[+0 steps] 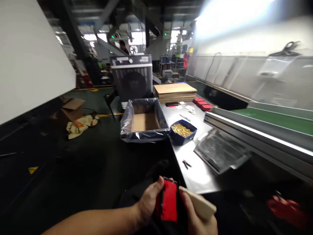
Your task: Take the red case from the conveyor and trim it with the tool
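**Red piece in one hand, cream slab in the other**

So the left hand [148, 200] has a good grip on a red piece [170, 200] with dark edges, thumb up at its top corner. The right hand [202, 223] is wrapped around a cream slab [201, 205], tilted, just beside the red one; I see a gap between them. Both are at the near corner of a shiny metal table [193, 181], over a dark area that's too murky to make out.

On the table, nearest the hands, there's a small black tool [187, 164], then a blue bin [179, 140] full of little gold-coloured bits [182, 129]. Right beside that bin is a big tub [124, 129] lined with clear plastic, cardboard inside. Further back: a stack of cardboard sheets [174, 91] and a few more red pieces [202, 104]. A green belt [276, 117] runs along the right.
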Available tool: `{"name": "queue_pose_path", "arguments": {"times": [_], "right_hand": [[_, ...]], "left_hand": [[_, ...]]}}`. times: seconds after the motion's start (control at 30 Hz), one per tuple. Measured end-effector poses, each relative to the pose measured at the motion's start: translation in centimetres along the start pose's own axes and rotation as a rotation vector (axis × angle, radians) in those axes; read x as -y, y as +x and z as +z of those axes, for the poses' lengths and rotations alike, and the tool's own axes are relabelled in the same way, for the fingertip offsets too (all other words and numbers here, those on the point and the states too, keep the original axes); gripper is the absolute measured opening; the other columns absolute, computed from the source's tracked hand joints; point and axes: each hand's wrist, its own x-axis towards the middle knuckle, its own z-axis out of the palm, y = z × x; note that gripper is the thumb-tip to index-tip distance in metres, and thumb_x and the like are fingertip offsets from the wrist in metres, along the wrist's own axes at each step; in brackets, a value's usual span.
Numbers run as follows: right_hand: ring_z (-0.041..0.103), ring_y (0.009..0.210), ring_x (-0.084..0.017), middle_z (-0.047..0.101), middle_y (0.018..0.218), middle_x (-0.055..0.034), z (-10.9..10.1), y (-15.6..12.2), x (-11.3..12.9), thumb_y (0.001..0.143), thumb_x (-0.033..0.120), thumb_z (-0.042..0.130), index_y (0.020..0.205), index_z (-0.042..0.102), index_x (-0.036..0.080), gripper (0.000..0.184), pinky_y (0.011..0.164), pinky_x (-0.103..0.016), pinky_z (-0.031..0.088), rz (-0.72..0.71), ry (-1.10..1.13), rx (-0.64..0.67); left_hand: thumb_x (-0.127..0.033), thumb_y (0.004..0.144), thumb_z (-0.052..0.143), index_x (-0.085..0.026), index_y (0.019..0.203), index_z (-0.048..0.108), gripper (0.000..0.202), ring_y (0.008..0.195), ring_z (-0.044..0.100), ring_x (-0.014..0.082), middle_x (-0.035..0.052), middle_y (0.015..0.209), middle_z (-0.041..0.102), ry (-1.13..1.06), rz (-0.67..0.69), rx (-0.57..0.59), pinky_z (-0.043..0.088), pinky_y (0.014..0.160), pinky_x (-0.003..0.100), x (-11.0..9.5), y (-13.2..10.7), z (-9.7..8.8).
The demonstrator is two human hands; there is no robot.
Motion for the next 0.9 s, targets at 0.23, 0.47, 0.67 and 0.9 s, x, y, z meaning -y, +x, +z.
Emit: {"name": "queue_pose_path", "arguments": {"times": [0.23, 0.47, 0.67, 0.9], "right_hand": [[0.067, 0.099, -0.037, 0.069, 0.114, -0.0241, -4.5, 12.4, -2.6, 0.081, 0.066, 0.055, 0.137, 0.051, 0.007, 0.082, 0.084, -0.047, 0.054, 0.01, -0.506, -0.235], [0.048, 0.118, -0.053, 0.049, 0.128, -0.0405, -2.5, 15.5, -3.3, 0.091, 0.058, 0.036, 0.134, 0.051, -0.006, 0.078, 0.085, -0.057, 0.043, -0.239, -0.88, -0.343], [0.05, 0.11, -0.038, 0.06, 0.124, -0.0214, 2.7, 16.2, -2.3, 0.093, 0.055, 0.045, 0.122, 0.067, 0.013, 0.056, 0.085, -0.048, 0.038, -0.51, -1.03, -0.194], [0.053, 0.089, -0.028, 0.067, 0.098, -0.0179, 3.1, 16.8, -2.4, 0.094, 0.04, 0.046, 0.099, 0.075, 0.013, 0.04, 0.075, -0.04, 0.035, -0.589, -1.029, -0.062]], "left_hand": [[-0.08, 0.069, 0.074, -0.012, 0.136, 0.054, 0.097, 0.086, 0.071, 0.031, 0.0169, 0.103, 0.071, -0.103, -0.084, 0.208, 0.059, 0.079, 0.047, -3.6, -0.2, 1.3], [-0.08, 0.072, 0.072, -0.013, 0.134, 0.059, 0.093, 0.091, 0.07, 0.0311, 0.0167, 0.109, 0.071, -0.158, -0.053, 0.352, 0.057, 0.082, 0.045, -4.7, -0.2, 1.3], [-0.079, 0.074, 0.071, -0.013, 0.135, 0.059, 0.09, 0.092, 0.07, 0.0319, 0.0166, 0.11, 0.071, -0.189, -0.033, 0.353, 0.058, 0.083, 0.049, -4.8, -0.2, 1.5], [-0.077, 0.076, 0.071, -0.014, 0.137, 0.057, 0.089, 0.092, 0.071, 0.0309, 0.016, 0.111, 0.071, -0.21, -0.003, 0.346, 0.057, 0.086, 0.049, -5.8, -0.4, 1.2]]}}
